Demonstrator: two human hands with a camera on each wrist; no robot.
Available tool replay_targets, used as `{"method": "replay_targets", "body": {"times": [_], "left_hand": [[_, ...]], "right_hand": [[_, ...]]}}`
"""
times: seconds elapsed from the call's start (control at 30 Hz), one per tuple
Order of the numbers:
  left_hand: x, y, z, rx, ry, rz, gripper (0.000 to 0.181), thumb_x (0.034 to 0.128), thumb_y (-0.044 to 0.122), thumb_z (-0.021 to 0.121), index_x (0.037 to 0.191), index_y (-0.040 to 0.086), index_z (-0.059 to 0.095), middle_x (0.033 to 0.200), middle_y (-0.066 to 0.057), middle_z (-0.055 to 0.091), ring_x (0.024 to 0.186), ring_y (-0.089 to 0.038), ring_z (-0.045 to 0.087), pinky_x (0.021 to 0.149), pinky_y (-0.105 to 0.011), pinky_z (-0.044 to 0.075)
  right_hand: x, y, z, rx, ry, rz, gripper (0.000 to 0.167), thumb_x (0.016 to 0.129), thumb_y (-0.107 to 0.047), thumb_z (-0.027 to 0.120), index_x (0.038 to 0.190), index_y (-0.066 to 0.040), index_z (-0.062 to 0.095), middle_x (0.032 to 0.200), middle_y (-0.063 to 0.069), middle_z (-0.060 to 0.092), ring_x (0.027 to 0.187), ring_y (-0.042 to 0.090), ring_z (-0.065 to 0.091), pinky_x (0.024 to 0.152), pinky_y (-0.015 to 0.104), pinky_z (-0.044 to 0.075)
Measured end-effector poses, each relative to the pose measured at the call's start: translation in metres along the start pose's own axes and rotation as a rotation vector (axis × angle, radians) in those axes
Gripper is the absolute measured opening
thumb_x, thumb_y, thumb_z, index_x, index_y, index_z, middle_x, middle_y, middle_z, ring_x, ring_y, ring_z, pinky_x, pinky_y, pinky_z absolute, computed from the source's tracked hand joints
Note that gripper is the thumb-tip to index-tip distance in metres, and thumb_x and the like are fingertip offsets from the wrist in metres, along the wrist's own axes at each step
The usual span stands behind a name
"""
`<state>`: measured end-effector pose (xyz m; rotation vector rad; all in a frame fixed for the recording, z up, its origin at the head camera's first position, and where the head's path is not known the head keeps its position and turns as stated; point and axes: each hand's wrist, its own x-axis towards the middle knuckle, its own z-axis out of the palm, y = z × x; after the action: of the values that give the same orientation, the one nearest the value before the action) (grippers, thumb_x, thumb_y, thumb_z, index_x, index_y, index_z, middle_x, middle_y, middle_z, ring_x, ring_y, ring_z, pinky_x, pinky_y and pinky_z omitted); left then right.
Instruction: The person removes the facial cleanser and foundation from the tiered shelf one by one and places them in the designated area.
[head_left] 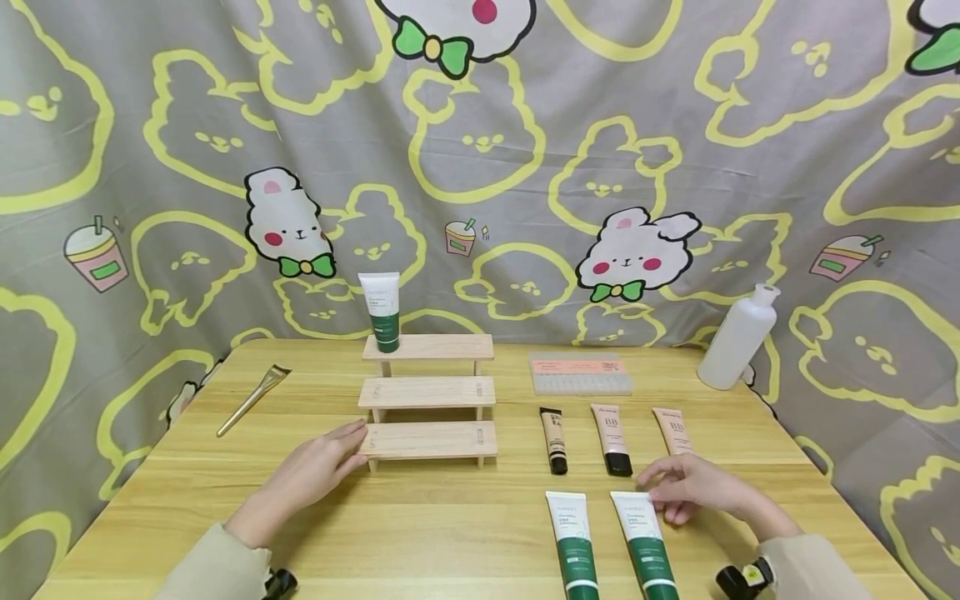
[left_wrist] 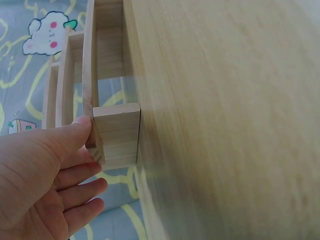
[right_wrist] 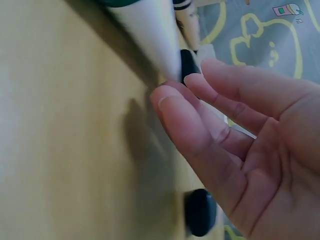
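My left hand point(head_left: 318, 468) is at the left end of the lowest step of a wooden three-tier stand point(head_left: 427, 442). In the left wrist view its thumb and index finger pinch that step's end, the other fingers loosely spread. By the crimped white end of a green-and-white squeeze tube point(head_left: 645, 542) lying on the table is my right hand point(head_left: 705, 487), its fingers loosely bent. The right wrist view shows the tube's end point(right_wrist: 155, 45) by the fingertips, not gripped. A matching tube point(head_left: 573, 542) lies to its left. Another such tube point(head_left: 382, 312) stands upright on the top step.
Three small beige cosmetic tubes, including a BB cream tube point(head_left: 612, 437), lie behind the right hand. Farther back are a flat pale box point(head_left: 581, 373) and a leaning white bottle point(head_left: 738, 337). A gold-handled brush point(head_left: 255, 400) lies at the left. A patterned curtain point(head_left: 495, 167) hangs behind.
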<state>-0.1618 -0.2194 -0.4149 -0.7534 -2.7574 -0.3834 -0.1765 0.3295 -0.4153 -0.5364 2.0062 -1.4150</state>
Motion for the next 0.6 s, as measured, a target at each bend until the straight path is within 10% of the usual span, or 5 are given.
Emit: {"method": "replay_targets", "body": {"times": [0.6], "left_hand": [[-0.001,0.0,0.0,-0.004,0.013,0.0,0.04,0.0864,0.015,0.065,0.118,-0.009,0.058,0.123,-0.024,0.054,0.107,-0.037,0.055,0.088,-0.047,0.046]], "right_hand": [[0.048,-0.09,-0.017,-0.281,0.171,-0.145,0.037,0.093,-0.012,0.056,0.12,0.012,0.048,0.087,0.017,0.061,0.075,0.034,0.062,0.065,0.043,0.056]]}}
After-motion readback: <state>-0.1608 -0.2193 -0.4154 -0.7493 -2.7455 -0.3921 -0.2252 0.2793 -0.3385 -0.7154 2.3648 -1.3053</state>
